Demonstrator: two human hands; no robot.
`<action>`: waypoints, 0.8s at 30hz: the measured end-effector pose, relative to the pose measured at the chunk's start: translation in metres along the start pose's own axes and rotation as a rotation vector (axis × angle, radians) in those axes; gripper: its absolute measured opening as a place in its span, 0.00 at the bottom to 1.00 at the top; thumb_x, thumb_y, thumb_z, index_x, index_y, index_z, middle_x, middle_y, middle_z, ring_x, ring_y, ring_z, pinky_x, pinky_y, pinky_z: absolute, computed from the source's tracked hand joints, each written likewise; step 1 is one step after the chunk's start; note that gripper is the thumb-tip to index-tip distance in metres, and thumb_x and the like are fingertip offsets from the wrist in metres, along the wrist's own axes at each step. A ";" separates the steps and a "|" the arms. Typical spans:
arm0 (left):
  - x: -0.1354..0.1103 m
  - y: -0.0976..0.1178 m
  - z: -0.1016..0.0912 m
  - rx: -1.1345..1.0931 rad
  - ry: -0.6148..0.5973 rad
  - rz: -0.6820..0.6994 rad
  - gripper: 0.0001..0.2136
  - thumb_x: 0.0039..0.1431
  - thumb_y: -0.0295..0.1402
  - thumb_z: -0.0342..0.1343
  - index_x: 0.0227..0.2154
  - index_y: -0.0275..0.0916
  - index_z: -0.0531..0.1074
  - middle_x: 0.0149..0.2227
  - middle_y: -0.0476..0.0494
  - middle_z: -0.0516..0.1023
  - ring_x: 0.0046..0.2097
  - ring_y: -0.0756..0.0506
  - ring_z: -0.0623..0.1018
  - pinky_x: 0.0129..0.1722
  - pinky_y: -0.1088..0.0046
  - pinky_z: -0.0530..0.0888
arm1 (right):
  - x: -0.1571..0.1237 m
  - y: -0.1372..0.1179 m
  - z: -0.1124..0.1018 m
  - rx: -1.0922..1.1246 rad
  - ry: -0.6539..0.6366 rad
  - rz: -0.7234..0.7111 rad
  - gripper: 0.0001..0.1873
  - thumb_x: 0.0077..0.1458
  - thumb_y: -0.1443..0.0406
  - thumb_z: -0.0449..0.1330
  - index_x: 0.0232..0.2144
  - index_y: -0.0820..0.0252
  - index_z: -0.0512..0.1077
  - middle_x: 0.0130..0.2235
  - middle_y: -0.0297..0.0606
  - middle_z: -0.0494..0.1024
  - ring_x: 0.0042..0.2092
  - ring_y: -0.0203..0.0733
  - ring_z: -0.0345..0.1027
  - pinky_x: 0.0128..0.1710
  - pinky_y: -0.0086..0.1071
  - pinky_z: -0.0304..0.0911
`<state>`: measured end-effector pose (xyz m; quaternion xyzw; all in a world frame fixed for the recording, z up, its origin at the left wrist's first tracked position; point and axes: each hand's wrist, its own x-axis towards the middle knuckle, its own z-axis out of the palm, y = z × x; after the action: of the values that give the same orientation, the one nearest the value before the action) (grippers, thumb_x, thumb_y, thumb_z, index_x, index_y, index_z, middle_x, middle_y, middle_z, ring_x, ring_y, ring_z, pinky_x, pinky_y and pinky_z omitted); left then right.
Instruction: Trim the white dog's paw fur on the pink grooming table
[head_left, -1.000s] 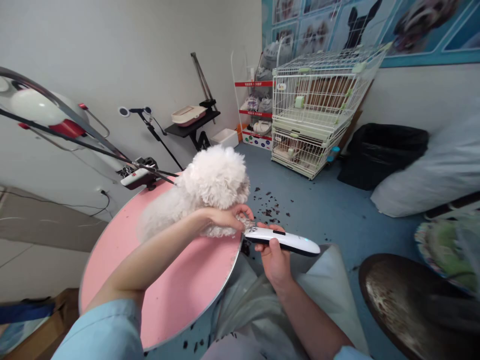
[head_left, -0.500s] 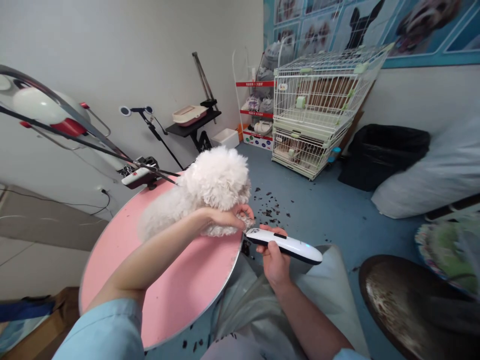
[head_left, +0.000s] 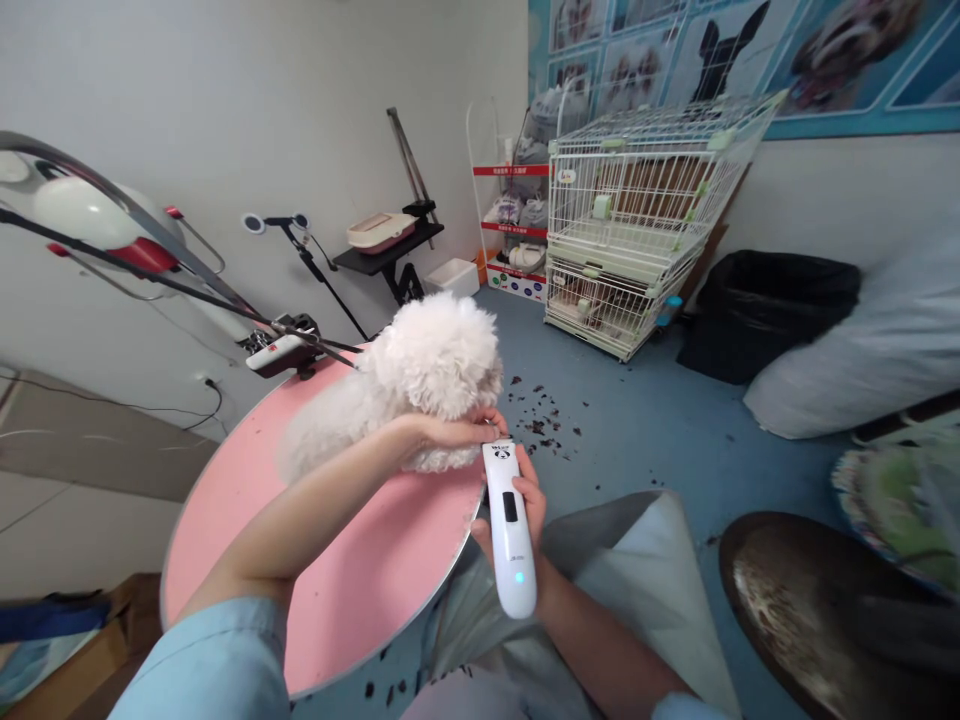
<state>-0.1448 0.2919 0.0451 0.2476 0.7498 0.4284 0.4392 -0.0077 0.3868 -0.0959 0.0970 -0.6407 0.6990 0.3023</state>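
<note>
A small white curly dog (head_left: 420, 375) sits on a round pink grooming table (head_left: 337, 560), facing away from me. My left hand (head_left: 450, 435) is closed around the dog's paw at the table's right edge. My right hand (head_left: 525, 505) grips a white electric clipper (head_left: 508, 525). The clipper stands nearly upright in the view, its head pointing at the held paw and touching or almost touching it. A small blue light glows near the clipper's lower end.
A grooming arm and a dryer (head_left: 97, 225) hang over the table's left side. Dark hair clippings (head_left: 540, 415) lie on the blue floor. A white wire cage (head_left: 637, 215), a black bag (head_left: 765, 305), a shelf rack (head_left: 514, 215) and a round stool (head_left: 832, 610) stand around.
My right hand turned the clipper from lying sideways, pointing left, to pointing up at the paw. The left hand kept its hold and the dog stayed still.
</note>
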 end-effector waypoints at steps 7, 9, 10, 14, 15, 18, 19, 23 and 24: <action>0.003 -0.010 -0.004 0.106 -0.023 -0.019 0.23 0.41 0.31 0.64 0.42 0.40 0.66 0.43 0.47 0.67 0.44 0.47 0.69 0.46 0.71 0.66 | 0.036 -0.014 -0.048 0.141 0.128 0.007 0.29 0.48 0.46 0.64 0.47 0.51 0.62 0.46 0.43 0.73 0.49 0.51 0.70 0.45 0.46 0.68; 0.005 -0.010 -0.005 0.117 -0.009 -0.019 0.22 0.40 0.28 0.63 0.42 0.40 0.67 0.42 0.47 0.68 0.44 0.48 0.70 0.45 0.71 0.67 | 0.039 -0.020 -0.058 0.174 0.068 0.031 0.23 0.51 0.56 0.64 0.47 0.50 0.61 0.45 0.41 0.75 0.46 0.48 0.72 0.44 0.44 0.69; 0.005 -0.010 -0.006 0.104 -0.010 -0.022 0.22 0.40 0.28 0.62 0.42 0.40 0.67 0.42 0.47 0.69 0.43 0.48 0.71 0.44 0.71 0.67 | 0.039 -0.022 -0.061 0.160 0.036 0.027 0.22 0.51 0.59 0.64 0.46 0.50 0.61 0.47 0.42 0.74 0.48 0.48 0.71 0.45 0.43 0.68; 0.005 -0.006 -0.007 0.021 -0.034 -0.009 0.19 0.42 0.28 0.61 0.41 0.38 0.66 0.39 0.46 0.71 0.40 0.48 0.73 0.42 0.70 0.68 | 0.035 -0.026 -0.061 0.035 -0.033 -0.052 0.19 0.47 0.65 0.66 0.41 0.51 0.66 0.53 0.43 0.70 0.55 0.51 0.66 0.48 0.45 0.68; 0.004 -0.005 -0.007 0.008 -0.038 -0.001 0.19 0.43 0.28 0.60 0.41 0.38 0.66 0.38 0.46 0.72 0.40 0.48 0.73 0.42 0.70 0.68 | 0.034 -0.025 -0.059 0.042 -0.025 -0.051 0.19 0.48 0.65 0.66 0.42 0.50 0.66 0.53 0.43 0.70 0.56 0.50 0.66 0.48 0.45 0.68; 0.002 -0.003 -0.008 0.000 -0.038 0.015 0.18 0.44 0.28 0.60 0.41 0.38 0.67 0.39 0.46 0.72 0.40 0.48 0.73 0.41 0.71 0.68 | 0.032 -0.019 -0.054 0.138 0.018 0.022 0.21 0.51 0.67 0.64 0.46 0.50 0.63 0.55 0.43 0.72 0.56 0.47 0.68 0.50 0.44 0.69; 0.002 -0.003 -0.008 0.006 -0.035 0.017 0.18 0.44 0.28 0.60 0.41 0.38 0.67 0.39 0.46 0.72 0.41 0.48 0.73 0.42 0.71 0.68 | 0.031 -0.017 -0.052 0.169 0.025 0.045 0.20 0.52 0.67 0.64 0.46 0.50 0.63 0.55 0.43 0.72 0.56 0.46 0.68 0.50 0.43 0.69; 0.000 -0.004 -0.009 0.035 -0.018 0.021 0.17 0.44 0.28 0.60 0.40 0.39 0.68 0.40 0.48 0.71 0.42 0.49 0.72 0.42 0.73 0.68 | 0.031 -0.011 -0.050 0.258 -0.042 0.092 0.20 0.52 0.66 0.65 0.46 0.51 0.63 0.57 0.43 0.72 0.57 0.46 0.68 0.52 0.43 0.69; -0.001 -0.004 -0.009 0.039 -0.011 0.018 0.17 0.44 0.27 0.60 0.40 0.39 0.68 0.40 0.48 0.70 0.42 0.49 0.71 0.42 0.73 0.68 | 0.032 -0.010 -0.051 0.272 -0.066 0.116 0.20 0.52 0.65 0.65 0.46 0.51 0.63 0.57 0.44 0.72 0.58 0.47 0.68 0.53 0.44 0.68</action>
<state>-0.1520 0.2854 0.0442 0.2653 0.7534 0.4161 0.4345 -0.0144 0.4448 -0.0788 0.1232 -0.5541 0.7921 0.2243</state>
